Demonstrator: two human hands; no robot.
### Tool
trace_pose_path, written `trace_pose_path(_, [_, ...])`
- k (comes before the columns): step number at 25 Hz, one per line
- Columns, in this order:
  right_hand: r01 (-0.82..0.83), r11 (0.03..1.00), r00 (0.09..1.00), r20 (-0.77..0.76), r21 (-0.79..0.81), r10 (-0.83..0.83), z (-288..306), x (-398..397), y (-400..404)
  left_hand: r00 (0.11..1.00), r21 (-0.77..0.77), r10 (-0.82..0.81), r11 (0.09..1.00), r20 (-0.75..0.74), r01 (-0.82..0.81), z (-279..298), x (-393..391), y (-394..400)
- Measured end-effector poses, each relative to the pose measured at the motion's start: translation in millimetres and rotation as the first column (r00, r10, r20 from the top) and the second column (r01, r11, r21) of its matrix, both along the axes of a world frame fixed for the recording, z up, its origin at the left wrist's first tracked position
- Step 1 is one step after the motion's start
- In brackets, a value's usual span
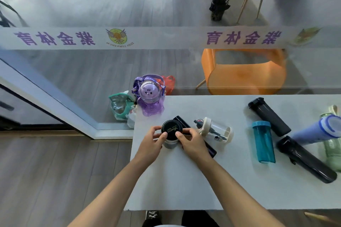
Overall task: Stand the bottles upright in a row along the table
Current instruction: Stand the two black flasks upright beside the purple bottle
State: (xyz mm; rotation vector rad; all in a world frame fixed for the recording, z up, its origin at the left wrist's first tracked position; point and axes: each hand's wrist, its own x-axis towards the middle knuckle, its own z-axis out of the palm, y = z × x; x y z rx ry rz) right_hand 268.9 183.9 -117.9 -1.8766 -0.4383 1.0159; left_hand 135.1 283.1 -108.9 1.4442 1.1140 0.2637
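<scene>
A bottle with a black round lid (171,128) stands upright near the left end of the white table (184,180). My left hand (151,143) and my right hand (191,143) grip it from either side. A purple cartoon bottle (149,96) stands upright at the far left corner. Lying flat are a slim black bottle (211,150) partly under my right hand, a clear bottle with a cream lid (215,131), a teal bottle (263,142), two dark bottles (268,116) (306,159), a blue bottle (319,129) and a pale green one (333,151).
A glass wall with a printed white band (166,37) runs just behind the table. Beyond it stand orange chairs (243,72) and a black bin (218,8). Plastic bags (120,106) lie on the floor off the table's left corner.
</scene>
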Motion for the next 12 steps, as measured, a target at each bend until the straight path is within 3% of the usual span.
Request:
trace_pose_path(6, [-0.177,0.982,0.984,-0.004,0.071,0.178,9.4,52.3,40.4,0.960,0.045,0.254,0.964,0.117,-0.261,34.9,29.9,6.2])
trace_pose_path(12, [-0.189,0.970,0.981,-0.011,0.150,0.193,38.2,120.6,73.3,0.943,-0.061,0.287,0.958,0.169,-0.281,56.2,92.5,33.6])
